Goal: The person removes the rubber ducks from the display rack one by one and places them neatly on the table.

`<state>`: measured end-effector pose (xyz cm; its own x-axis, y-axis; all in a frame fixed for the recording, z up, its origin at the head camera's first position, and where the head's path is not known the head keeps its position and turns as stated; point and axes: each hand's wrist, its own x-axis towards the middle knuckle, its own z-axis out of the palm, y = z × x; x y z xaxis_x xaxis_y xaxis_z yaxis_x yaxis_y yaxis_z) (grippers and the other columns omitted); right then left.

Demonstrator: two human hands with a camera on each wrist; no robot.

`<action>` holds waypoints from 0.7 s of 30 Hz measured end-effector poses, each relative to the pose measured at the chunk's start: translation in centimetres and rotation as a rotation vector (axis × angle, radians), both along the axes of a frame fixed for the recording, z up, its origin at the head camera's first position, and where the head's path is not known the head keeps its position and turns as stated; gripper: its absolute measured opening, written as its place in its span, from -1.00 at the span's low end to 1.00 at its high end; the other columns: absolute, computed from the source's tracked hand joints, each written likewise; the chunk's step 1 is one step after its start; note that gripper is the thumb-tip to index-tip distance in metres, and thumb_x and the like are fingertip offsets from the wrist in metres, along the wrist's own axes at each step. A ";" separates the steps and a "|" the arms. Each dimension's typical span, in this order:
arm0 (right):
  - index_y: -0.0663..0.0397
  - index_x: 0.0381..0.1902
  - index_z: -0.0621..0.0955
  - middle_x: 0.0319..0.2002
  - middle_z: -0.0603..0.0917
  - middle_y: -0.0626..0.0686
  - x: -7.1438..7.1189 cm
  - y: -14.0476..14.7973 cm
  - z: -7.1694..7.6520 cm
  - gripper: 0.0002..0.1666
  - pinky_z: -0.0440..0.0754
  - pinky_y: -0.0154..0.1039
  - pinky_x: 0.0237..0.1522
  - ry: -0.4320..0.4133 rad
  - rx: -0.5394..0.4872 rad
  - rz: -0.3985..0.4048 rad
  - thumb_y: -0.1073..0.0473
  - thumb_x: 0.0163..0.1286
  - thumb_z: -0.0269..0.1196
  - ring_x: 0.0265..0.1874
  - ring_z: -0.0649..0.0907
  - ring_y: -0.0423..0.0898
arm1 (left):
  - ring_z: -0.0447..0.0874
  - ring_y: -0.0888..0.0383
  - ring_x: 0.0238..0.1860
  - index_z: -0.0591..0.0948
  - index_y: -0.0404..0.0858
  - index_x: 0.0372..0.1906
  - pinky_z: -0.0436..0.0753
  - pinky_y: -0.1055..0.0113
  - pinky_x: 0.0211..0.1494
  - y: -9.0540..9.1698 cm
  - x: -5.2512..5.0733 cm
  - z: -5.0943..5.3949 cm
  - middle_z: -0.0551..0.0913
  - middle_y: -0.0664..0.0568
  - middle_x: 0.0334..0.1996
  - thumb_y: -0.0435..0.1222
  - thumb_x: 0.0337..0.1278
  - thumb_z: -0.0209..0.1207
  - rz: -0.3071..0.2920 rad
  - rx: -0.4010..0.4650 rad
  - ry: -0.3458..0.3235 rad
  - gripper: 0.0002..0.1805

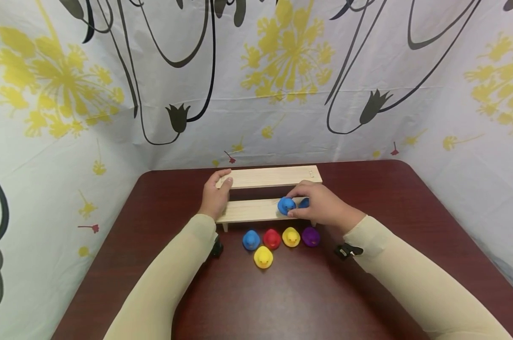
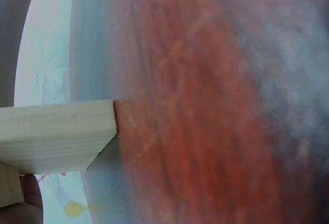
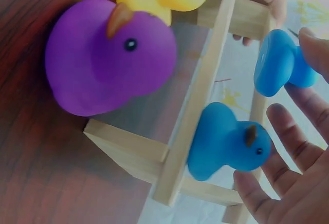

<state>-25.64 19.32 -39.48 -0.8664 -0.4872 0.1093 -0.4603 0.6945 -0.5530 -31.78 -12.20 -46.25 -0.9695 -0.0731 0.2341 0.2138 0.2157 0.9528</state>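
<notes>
A blue rubber duck (image 1: 286, 206) is pinched between the thumb and fingers of my right hand (image 1: 324, 203), over the lower step of a two-step wooden stand (image 1: 249, 211). In the right wrist view this held duck (image 3: 275, 62) is tipped and off the plank. A second blue duck (image 3: 218, 142) stands on the step's right end, close to my other fingertips; in the head view my hand partly hides it. My left hand (image 1: 215, 196) grips the stand's left end by the upper plank (image 1: 269, 177). The left wrist view shows the wooden end (image 2: 56, 131) and one finger (image 2: 32, 196).
On the dark red table (image 1: 315, 302), in front of the stand, sit another blue duck (image 1: 251, 240), a red duck (image 1: 272, 239), a yellow duck (image 1: 291, 237) and a purple duck (image 1: 311, 237). Another yellow duck (image 1: 263, 257) sits nearer me. Patterned cloth (image 1: 256, 118) hangs behind the table.
</notes>
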 end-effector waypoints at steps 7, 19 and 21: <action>-0.07 0.01 0.78 -0.08 0.67 -0.05 1.0 0.1 0.9 -0.56 0.73 0.05 0.03 0.025 -0.005 0.016 -0.01 0.20 0.62 -0.10 0.66 0.07 | 0.42 0.05 0.44 0.64 -0.04 0.31 0.36 0.01 0.54 -0.1 0.0 0.0 0.53 0.00 0.41 -0.16 0.57 0.15 0.007 -0.009 -0.007 -0.66; -0.03 -0.04 0.78 -0.27 0.64 0.02 3.2 0.1 1.0 -0.56 0.66 -0.21 -0.18 0.029 -0.001 0.031 0.04 0.14 0.66 -0.22 0.60 0.02 | 0.39 0.08 0.44 0.64 -0.01 0.31 0.33 0.02 0.55 -0.1 -0.1 -0.2 0.51 0.03 0.43 -0.17 0.58 0.15 0.003 -0.002 -0.009 -0.67; -0.06 -0.06 0.78 -0.31 0.61 -0.03 3.6 0.2 0.8 -0.57 0.64 -0.23 -0.20 0.019 0.010 0.033 0.04 0.13 0.66 -0.24 0.57 -0.03 | 0.39 0.09 0.42 0.64 -0.01 0.31 0.33 0.03 0.55 0.0 -0.1 -0.2 0.51 0.03 0.44 -0.17 0.58 0.15 0.000 0.002 -0.015 -0.66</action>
<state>-22.08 19.47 -38.66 -0.8477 -0.5164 0.1212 -0.4935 0.6841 -0.5371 -31.93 -12.20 -46.46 -0.9728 -0.0737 0.2198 0.1999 0.2138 0.9562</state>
